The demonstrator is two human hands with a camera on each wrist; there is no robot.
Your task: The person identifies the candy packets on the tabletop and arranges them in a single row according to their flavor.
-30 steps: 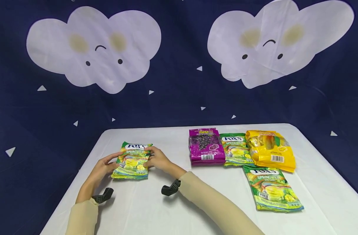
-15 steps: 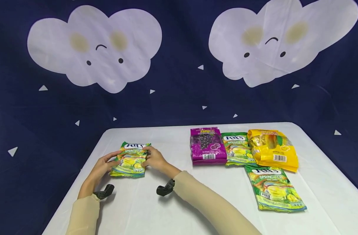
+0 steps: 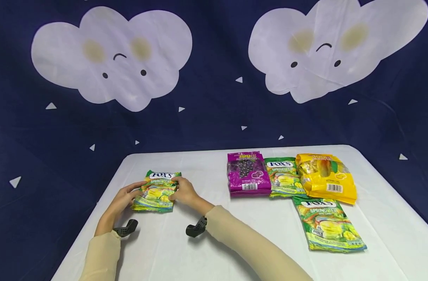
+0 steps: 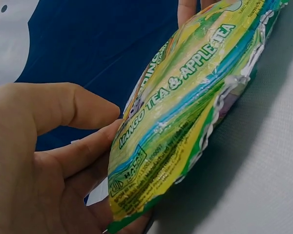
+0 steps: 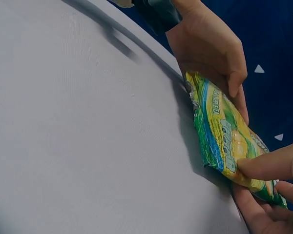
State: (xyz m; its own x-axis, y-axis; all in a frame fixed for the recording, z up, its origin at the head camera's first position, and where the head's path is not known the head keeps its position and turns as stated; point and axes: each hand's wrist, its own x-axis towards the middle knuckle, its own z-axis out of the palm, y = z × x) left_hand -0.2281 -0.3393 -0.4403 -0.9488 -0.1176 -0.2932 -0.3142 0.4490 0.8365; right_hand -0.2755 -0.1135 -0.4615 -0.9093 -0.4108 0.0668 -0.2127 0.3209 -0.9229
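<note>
Dark blue cloth (image 3: 214,128) is hung behind the white desk (image 3: 164,249). Near the desk's left edge, toward the far corner, a green packet (image 3: 156,193) is pinched at opposite sides by the left grip (image 3: 121,198) and right grip (image 3: 186,192). Positioning seems in hand; even pressure would be required for the next move.

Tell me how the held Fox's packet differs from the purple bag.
The Fox's packet is green and yellow; the purple bag is mostly purple.
The left hand and right hand hold the Fox's packet; neither touches the purple bag.
Both are printed bags.
</note>
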